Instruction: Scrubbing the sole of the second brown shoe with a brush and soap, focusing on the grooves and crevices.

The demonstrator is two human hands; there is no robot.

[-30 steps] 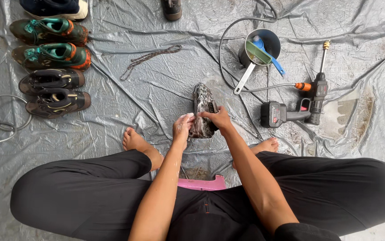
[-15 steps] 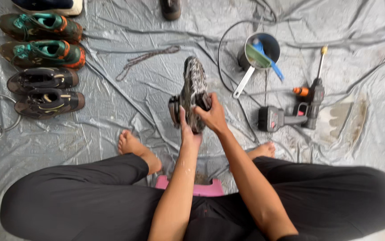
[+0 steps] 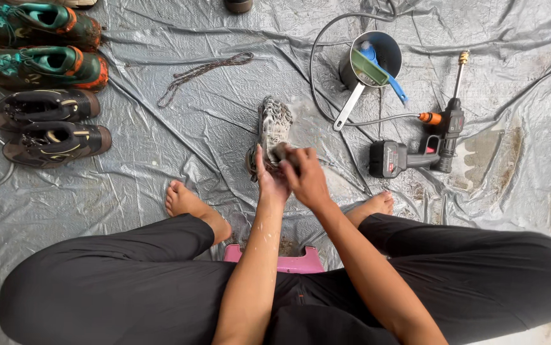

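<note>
Left hand [image 3: 268, 182] and right hand [image 3: 305, 176] both grip a muddy shoe [image 3: 273, 128], sole up, above grey tarp [image 3: 160, 166]. Cordless spray gun [image 3: 425, 144] lies just right; metal pot [image 3: 371, 61] beyond.

A grey-and-black speckled shoe [image 3: 274, 124] is showing, perhaps mud-stained. Two teal-and-orange shoes [image 3: 39, 45] and two black ones [image 3: 49, 124] are lying far left on a silver-grey tarp [image 3: 160, 160]. The stool [image 3: 288, 260] is showing pink.

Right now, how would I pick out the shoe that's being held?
Start at the grey plastic sheet on the ground, then find the seated person's two hands at its centre. The muddy shoe between them is raised sole-up, while the other shoes lie lined up at the far left.
</note>
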